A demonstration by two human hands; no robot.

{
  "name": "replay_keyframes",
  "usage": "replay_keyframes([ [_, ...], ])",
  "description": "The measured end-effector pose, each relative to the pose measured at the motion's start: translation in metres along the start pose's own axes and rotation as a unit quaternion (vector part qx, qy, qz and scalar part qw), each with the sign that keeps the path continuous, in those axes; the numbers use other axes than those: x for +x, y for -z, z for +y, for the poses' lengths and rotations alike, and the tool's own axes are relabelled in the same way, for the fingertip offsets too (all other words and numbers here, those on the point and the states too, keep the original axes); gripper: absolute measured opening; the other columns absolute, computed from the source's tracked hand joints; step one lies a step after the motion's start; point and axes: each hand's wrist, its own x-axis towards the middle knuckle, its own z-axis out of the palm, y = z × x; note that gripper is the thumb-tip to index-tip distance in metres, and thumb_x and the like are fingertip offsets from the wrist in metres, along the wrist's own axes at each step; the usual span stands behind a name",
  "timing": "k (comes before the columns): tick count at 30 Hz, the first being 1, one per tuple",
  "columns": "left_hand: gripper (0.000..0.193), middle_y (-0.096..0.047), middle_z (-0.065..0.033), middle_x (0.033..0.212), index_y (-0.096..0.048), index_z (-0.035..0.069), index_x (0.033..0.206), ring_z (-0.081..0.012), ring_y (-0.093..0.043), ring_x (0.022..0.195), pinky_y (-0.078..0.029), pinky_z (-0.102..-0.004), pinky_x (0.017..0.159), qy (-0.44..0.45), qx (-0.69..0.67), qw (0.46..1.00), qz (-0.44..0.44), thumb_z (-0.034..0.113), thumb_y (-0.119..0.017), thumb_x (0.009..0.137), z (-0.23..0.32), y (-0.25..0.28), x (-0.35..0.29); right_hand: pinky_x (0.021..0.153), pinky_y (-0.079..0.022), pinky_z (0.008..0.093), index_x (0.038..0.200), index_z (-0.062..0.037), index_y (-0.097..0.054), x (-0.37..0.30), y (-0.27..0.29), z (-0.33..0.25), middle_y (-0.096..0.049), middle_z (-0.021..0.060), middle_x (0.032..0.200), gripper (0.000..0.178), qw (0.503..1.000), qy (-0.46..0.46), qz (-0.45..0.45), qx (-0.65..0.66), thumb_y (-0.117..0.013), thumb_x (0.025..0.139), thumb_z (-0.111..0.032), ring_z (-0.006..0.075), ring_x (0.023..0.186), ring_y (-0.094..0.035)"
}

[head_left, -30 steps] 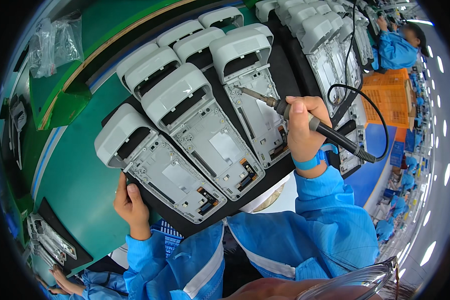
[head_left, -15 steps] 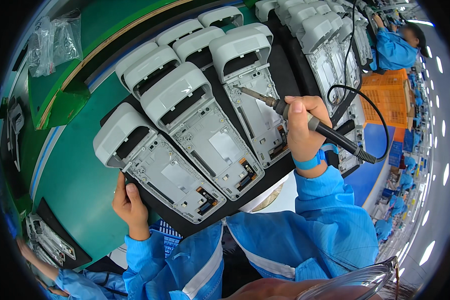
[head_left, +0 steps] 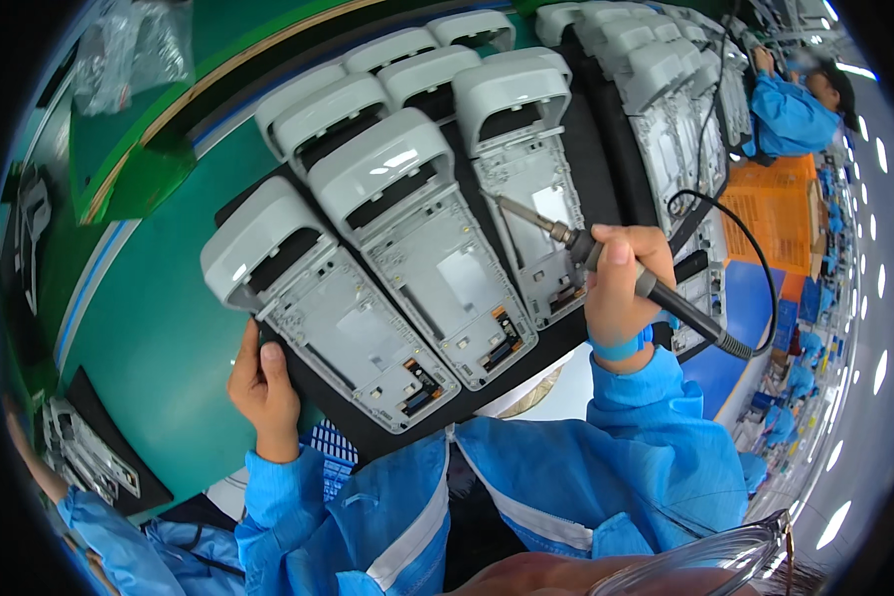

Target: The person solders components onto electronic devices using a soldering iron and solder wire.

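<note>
My right hand grips a soldering iron by its dark handle. Its metal tip points left, over the upper left edge of a pale grey plastic housing; whether it touches cannot be made out. Two more such housings, the middle one and the left one, lie side by side, each with a raised arched hood and a small orange-black part near its lower end. My left hand has its index finger and thumb extended beside the left housing's hood corner; its other fingers are partly hidden.
The housings lie on a black mat over a green table. Several more hoods stand behind. A black cable loops from the iron at the right, near an orange crate. Co-workers sit at the far right and lower left.
The housings appear shifted right in the picture. My right hand and the iron have moved right and nearer; the tip sits slightly lower along the housing's left edge. My left hand stays beside the left housing.
</note>
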Motion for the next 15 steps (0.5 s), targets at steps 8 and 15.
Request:
replay_keyframes([
  [8,0.033,-0.061,-0.0106,0.083,-0.054,-0.007,0.106,-0.0103,-0.053,0.070,-0.043,-0.0220,0.065,-0.035,-0.031,0.999,-0.001,0.013,-0.056,0.080,0.001,0.000,0.002,0.058,-0.046,0.0233,0.085,-0.0014,-0.055,-0.012,-0.027,-0.012,-0.060,0.0081,0.071,0.013,0.990,0.019,-0.143,0.006,-0.057,0.080,-0.013,0.0115,0.062,-0.057],
  [15,0.032,-0.056,-0.0049,0.067,-0.054,-0.008,0.105,-0.0058,-0.046,0.057,-0.037,-0.0178,0.052,-0.027,-0.041,0.999,-0.011,0.012,-0.056,0.080,0.004,0.000,0.005,0.056,-0.045,0.0222,0.083,-0.0006,-0.055,-0.012,-0.039,-0.013,-0.060,0.0069,0.070,0.011,0.986,0.057,-0.155,0.005,-0.057,0.080,-0.010,0.0097,0.060,-0.056],
])
